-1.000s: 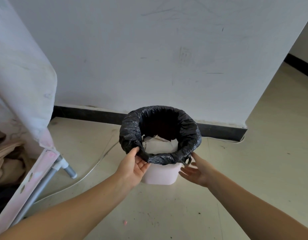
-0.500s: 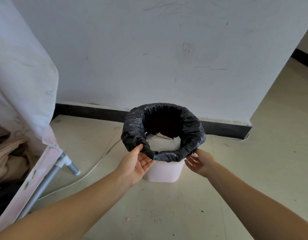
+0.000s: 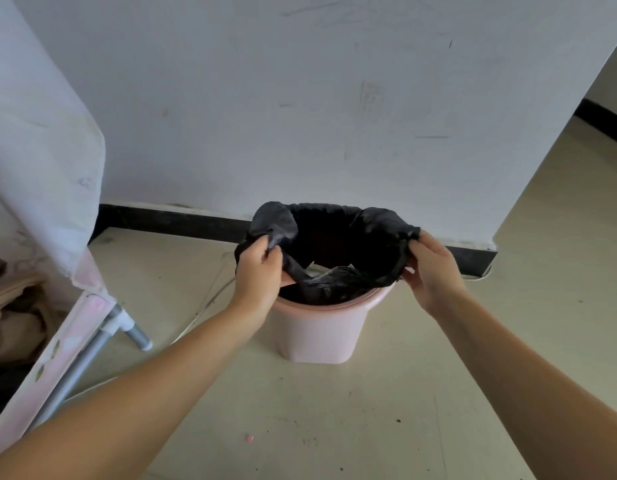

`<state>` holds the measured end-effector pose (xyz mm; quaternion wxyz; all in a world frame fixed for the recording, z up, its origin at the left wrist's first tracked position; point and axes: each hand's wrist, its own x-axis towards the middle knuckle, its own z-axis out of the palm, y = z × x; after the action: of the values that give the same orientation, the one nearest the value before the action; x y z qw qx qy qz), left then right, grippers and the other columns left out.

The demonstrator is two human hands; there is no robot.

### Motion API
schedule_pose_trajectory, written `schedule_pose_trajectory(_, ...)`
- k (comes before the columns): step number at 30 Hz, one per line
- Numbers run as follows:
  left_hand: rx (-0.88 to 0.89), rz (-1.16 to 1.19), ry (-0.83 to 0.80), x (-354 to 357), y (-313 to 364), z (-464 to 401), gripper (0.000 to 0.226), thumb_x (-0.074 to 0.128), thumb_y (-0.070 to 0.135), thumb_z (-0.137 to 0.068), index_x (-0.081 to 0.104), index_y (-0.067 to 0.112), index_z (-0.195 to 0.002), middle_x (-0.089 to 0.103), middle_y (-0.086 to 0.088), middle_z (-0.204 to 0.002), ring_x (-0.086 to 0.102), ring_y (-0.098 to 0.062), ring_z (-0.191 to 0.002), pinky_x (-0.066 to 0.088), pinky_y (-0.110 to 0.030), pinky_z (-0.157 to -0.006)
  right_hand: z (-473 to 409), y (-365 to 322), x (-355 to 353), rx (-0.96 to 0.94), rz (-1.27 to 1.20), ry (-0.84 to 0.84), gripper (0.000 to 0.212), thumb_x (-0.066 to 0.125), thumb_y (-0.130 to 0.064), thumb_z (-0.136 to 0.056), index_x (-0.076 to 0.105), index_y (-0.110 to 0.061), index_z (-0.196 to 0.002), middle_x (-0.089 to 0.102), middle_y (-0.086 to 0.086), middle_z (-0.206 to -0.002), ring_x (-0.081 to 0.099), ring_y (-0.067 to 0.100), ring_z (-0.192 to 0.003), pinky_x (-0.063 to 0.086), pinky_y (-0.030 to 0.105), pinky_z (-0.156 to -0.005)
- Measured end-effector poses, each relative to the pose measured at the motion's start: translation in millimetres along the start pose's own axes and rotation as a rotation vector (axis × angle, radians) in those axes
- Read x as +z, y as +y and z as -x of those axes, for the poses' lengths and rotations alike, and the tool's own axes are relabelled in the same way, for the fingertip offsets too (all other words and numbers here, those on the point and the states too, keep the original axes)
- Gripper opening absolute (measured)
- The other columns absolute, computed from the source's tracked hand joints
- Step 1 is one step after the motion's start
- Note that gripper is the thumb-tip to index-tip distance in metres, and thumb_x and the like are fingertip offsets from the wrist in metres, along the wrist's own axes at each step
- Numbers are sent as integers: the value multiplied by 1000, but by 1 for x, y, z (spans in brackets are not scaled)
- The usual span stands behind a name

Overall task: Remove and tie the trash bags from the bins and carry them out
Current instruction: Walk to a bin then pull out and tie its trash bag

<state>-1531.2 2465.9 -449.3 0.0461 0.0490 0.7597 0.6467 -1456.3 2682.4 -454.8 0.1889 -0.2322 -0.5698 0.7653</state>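
A small pink bin [image 3: 317,330] stands on the floor by the wall, lined with a black trash bag [image 3: 338,244]. The bag's rim is lifted off the bin's near edge and bunched up, so the pink rim shows in front. My left hand [image 3: 257,271] grips the bag's left edge. At the right edge, my right hand [image 3: 430,268] pinches the bag. A scrap of pale paper shows inside the bag.
A white wall with a black baseboard [image 3: 168,220] runs right behind the bin. A pink-and-white cloth-covered frame with a grey metal leg [image 3: 92,344] stands at the left. A white cable [image 3: 203,306] lies on the floor left of the bin. Open floor extends right.
Both hands went from under the folded-over rim to gripping it. The bag's edge has been pulled up off the bin's front rim, exposing the pink rim.
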Motion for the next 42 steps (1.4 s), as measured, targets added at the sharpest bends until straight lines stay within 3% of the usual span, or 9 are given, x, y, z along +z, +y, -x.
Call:
schedule_pose_trajectory(5, -163, 101, -290, 30, 13, 16, 26, 40, 6, -96, 62, 15, -85, 69, -11, -90, 69, -26, -90, 56, -42, -88, 19, 6, 46, -116, 585, -352, 18, 49, -7, -92, 58, -23, -95, 61, -5, -87, 56, 13, -86, 44, 28, -81)
schedule_pose_trajectory(8, -365, 389, -372, 33, 18, 14, 23, 38, 10, -98, 61, 5, -100, 70, -13, -91, 69, -22, -87, 58, -33, -77, 24, 7, 51, 39, 760, -610, 60, 64, -27, -87, 28, -32, -135, 56, -11, -113, 54, 11, -108, 41, 24, -91)
schedule_pose_trajectory(12, -501, 292, -475, 23, 12, 7, 24, 43, 20, -98, 60, 11, -112, 69, -11, -105, 64, -21, -103, 53, -41, -87, 19, 18, 49, -308, 1166, -350, 45, 56, -22, -91, 43, -19, -133, 60, 1, -117, 57, 20, -104, 45, 30, -84)
schedule_pose_trajectory(20, -684, 879, 94, -8, 4, -66, 19, 49, 14, -95, 57, 3, -108, 62, -15, -118, 63, -29, -87, 50, -40, -79, 13, 21, 31, -350, 1295, -312, 36, 46, -11, -92, 61, -23, -121, 62, 2, -110, 55, 22, -108, 39, 42, -100)
schedule_pose_trajectory(26, -589, 426, 157, 4, -1, -79, 32, 35, 5, -94, 61, 7, -112, 66, -12, -108, 63, -25, -78, 54, -35, -61, 4, 25, 25, -351, 1222, -154, 35, 46, -8, -91, 64, -21, -117, 58, 1, -117, 52, 20, -113, 36, 46, -104)
schedule_pose_trajectory(30, -287, -176, -101, 20, 2, -60, 24, 35, 6, -96, 59, 9, -93, 64, -16, -100, 60, -27, -86, 52, -36, -75, 3, 21, 25, -386, 1110, -105, 32, 48, -7, -93, 63, -17, -119, 42, -3, -140, 46, 15, -123, 37, 24, -98)
schedule_pose_trajectory(36, -87, -865, -390, 18, 12, -37, 24, 33, 8, -97, 39, 9, -73, 39, -3, -73, 35, -14, -61, 26, -25, -53, 5, 19, 38, -341, 970, -200, 36, 45, -6, -95, 56, -11, -129, 42, 0, -145, 41, 15, -131, 29, 18, -103)
schedule_pose_trajectory(39, -131, -695, -322, 9, 9, -40, 14, 33, 7, -95, 45, 9, -88, 49, -6, -83, 48, -17, -74, 40, -26, -64, 6, 22, 40, -303, 941, -189, 37, 42, -5, -96, 55, -12, -130, 62, 5, -124, 62, 6, -97, 42, 10, -84)
schedule_pose_trajectory(42, -335, -99, -171, 1, 4, -50, 24, 33, 1, -91, 52, 15, -87, 62, -13, -97, 61, -26, -84, 57, -39, -69, 7, 25, 37, -232, 896, -186, 36, 38, -6, -97, 55, -15, -127, 63, 0, -76, 45, -2, -44, 33, 8, -44)
